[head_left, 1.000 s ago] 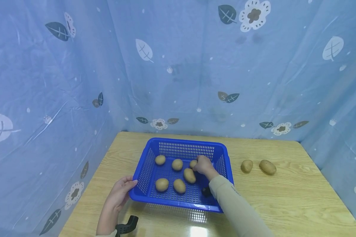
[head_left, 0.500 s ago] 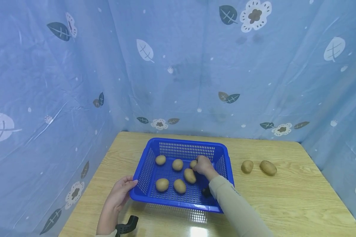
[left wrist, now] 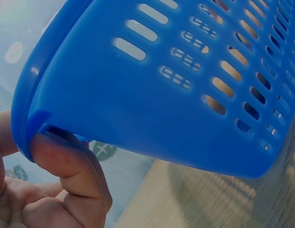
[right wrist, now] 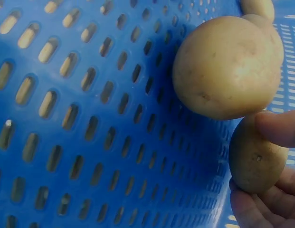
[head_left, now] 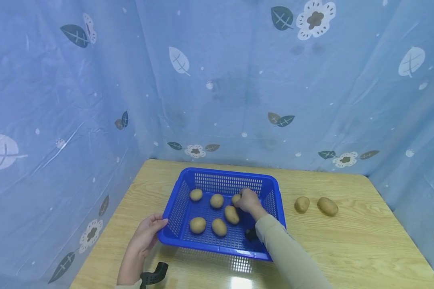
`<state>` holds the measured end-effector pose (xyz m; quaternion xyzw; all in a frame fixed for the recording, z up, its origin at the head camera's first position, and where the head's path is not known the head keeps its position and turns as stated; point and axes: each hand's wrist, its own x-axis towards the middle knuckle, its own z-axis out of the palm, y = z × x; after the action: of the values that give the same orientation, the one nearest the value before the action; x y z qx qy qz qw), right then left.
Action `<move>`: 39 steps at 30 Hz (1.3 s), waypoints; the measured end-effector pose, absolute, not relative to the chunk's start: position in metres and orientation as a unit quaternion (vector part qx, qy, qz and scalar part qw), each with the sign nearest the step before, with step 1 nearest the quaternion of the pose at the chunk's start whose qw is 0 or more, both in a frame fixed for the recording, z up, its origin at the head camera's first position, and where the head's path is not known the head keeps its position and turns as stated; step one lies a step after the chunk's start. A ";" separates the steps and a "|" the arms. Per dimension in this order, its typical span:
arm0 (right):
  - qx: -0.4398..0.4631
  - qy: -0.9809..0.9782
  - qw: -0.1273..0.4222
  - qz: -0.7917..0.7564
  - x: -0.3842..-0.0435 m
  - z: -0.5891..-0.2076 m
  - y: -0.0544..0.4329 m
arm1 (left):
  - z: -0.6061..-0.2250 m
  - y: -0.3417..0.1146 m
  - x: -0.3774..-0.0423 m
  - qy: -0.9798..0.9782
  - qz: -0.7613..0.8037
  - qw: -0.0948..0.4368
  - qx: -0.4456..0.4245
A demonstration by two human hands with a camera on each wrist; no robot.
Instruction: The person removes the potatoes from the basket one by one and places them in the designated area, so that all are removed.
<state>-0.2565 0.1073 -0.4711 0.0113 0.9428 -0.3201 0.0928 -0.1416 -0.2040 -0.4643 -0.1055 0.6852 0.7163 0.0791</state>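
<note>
A blue plastic basket (head_left: 224, 249) with slotted walls holds several potatoes, among them an oblong potato (head_left: 231, 215) near its middle. My right hand (head_left: 248, 201) reaches inside toward the back right and grips a small potato (right wrist: 257, 156) between thumb and fingers. In the right wrist view a larger potato (right wrist: 223, 69) lies right beside the held one. At the basket's left side my left hand (head_left: 146, 233) holds the rim (left wrist: 23, 95), its fingers curled under the lip in the left wrist view. The right hand hides part of the small potato in the head view.
Two more potatoes lie on the wooden table to the right of the basket, a rounder potato (head_left: 301, 204) and a longer potato (head_left: 327, 206). A blue patterned curtain (head_left: 238, 88) hangs behind the table (head_left: 365, 241) and along its sides.
The head view has shifted very slightly. Both hands, the basket and the potatoes keep their places.
</note>
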 end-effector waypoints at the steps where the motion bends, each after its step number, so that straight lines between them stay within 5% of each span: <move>1: 0.013 0.941 0.092 -0.326 -0.257 -0.471 0.108 | -0.464 -0.204 -0.142 0.686 0.716 0.080 -0.104; 39: 0.000 0.898 -0.005 -0.441 -0.258 -0.454 0.112 | -0.463 -0.203 -0.142 0.687 0.712 0.080 -0.119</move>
<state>-0.2582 0.1121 -0.4544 0.0004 0.8977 -0.4405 -0.0049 -0.1420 -0.2031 -0.4628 -0.1192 0.6870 0.7124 0.0796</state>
